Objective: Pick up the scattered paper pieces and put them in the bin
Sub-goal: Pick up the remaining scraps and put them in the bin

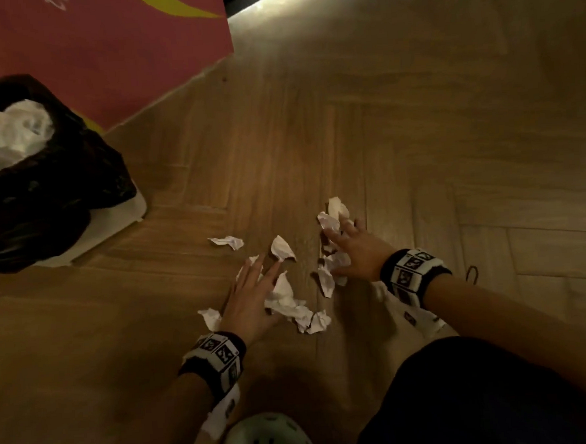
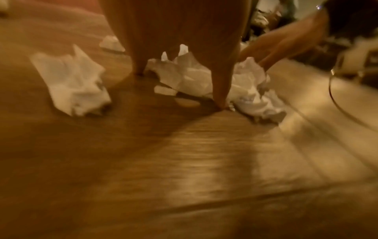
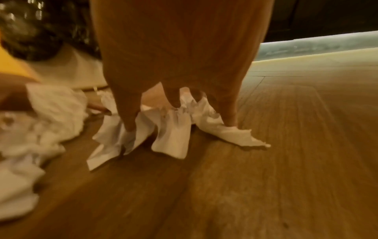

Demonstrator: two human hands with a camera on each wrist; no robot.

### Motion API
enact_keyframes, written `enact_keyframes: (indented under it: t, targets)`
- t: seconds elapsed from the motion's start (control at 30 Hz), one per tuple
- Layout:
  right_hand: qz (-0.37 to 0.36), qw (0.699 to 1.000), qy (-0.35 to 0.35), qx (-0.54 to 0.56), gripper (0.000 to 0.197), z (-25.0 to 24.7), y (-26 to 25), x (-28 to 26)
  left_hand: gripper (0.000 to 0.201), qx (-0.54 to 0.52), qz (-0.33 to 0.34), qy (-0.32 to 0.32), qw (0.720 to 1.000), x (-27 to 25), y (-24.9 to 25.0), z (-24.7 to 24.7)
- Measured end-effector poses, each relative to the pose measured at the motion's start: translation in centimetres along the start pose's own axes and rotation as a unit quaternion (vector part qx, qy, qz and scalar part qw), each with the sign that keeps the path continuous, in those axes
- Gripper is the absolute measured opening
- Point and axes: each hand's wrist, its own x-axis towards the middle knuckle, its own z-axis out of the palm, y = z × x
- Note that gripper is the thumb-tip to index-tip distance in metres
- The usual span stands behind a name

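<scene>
Several crumpled white paper pieces lie on the wooden floor (image 1: 416, 128). One paper piece (image 1: 227, 242) lies apart on the left and another paper piece (image 1: 282, 248) lies beside it. My left hand (image 1: 254, 279) reaches out flat with straight fingers (image 2: 219, 90), touching a crumpled paper heap (image 1: 288, 301). A loose scrap (image 2: 75, 84) lies to its left. My right hand (image 1: 348, 246) presses spread fingers (image 3: 128, 119) down on a second paper cluster (image 3: 174, 134). The bin (image 1: 75, 159), lined with a black bag and holding white paper, stands at the far left.
A pink mat with yellow shapes (image 1: 102, 44) lies behind the bin. A pale green clog (image 1: 270, 439) and a dark-clothed knee (image 1: 467, 400) are at the bottom. A small black loop (image 1: 472, 274) lies on the floor right of my right wrist.
</scene>
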Motion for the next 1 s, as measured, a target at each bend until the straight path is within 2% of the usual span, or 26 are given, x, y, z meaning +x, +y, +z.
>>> enact_keyframes:
  t: [0.1,0.2,0.27,0.37,0.43,0.53,0.67,0.8,0.9,1.0]
  targets:
    - [-0.005,0.997,-0.005,0.076,0.085,0.7,-0.5,-2.0,0.117,-0.034,-0.014,-0.012,0.999,-0.4,2.3,0.6]
    - [-0.017,0.994,-0.014,0.109,0.095,3.0,-1.5,-4.0,0.129,-0.025,-0.007,-0.056,0.998,-0.7,4.9,1.4]
    - [-0.03,0.992,-0.001,0.127,0.097,5.0,-2.1,-4.9,0.136,0.0,0.012,-0.068,0.998,-0.6,6.1,2.4]
    - [-0.088,0.983,0.039,0.158,0.088,7.0,-3.2,-5.7,0.137,0.039,0.033,-0.075,0.996,-0.1,7.6,3.9]
    - [-0.102,0.972,0.047,0.208,0.083,7.2,-3.7,-6.1,0.13,0.04,0.038,-0.059,0.997,0.3,8.3,4.3]
    - [-0.077,0.957,0.063,0.274,0.078,6.7,-3.7,-6.4,0.113,0.003,0.056,-0.028,0.998,1.1,8.6,4.5]
    - [-0.056,0.94,0.077,0.327,0.052,6.1,-3.0,-6.5,0.087,-0.095,0.11,0.018,0.989,1.5,8.0,4.6]
    - [-0.014,0.924,0.093,0.37,0.028,5.9,-2.6,-6.9,0.047,-0.105,0.132,0.077,0.983,1.8,7.3,4.6]
    - [0.003,0.92,0.127,0.37,0.018,6.3,-2.1,-7.2,0.034,-0.117,0.139,0.077,0.98,2.4,7.1,4.6]
    - [0.022,0.913,0.194,0.357,0.016,6.5,-0.8,-7.7,0.028,-0.124,0.152,0.058,0.979,3.0,7.1,3.6]
